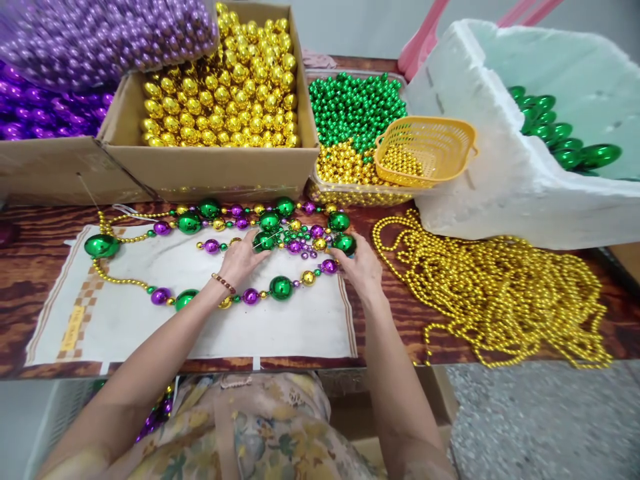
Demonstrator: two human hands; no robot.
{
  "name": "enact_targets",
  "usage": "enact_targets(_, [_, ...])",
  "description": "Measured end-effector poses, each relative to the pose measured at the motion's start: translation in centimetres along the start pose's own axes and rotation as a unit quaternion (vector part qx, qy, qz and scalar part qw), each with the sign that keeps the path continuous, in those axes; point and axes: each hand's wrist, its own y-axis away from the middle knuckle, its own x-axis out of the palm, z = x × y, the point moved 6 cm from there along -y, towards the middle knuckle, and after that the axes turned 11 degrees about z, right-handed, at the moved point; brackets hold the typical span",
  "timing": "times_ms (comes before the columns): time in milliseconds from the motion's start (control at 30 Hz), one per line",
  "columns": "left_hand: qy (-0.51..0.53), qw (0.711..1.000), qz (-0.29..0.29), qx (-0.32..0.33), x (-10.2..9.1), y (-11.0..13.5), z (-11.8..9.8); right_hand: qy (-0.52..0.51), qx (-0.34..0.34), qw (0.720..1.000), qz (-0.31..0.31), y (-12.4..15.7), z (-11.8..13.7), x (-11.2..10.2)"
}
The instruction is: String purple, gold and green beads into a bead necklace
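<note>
Easiest way in is low from the front, over bare white cloth (300, 333) between the forearms. There's also an open patch inside the bead loop (281, 288), left of the left hand (241, 257), but mind the thin wire (89, 191) poking up at the far left. Cardboard box (210, 170) walls off the back, foam box (475, 200) and gold strands (510, 293) hog the right.

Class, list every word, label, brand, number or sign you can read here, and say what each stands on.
No text can be read.
Yellow rectangular label on the white cloth with brown checks: marks show, too blurred to read.
No other lettering is visible.
</note>
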Motion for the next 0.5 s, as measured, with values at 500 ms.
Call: enact_targets(500, [0.296,0.938,-0.156,0.088,-2.4,2.3,1.5,0.006,-0.021,1.0,-0.013,0.0,-0.7,0.1])
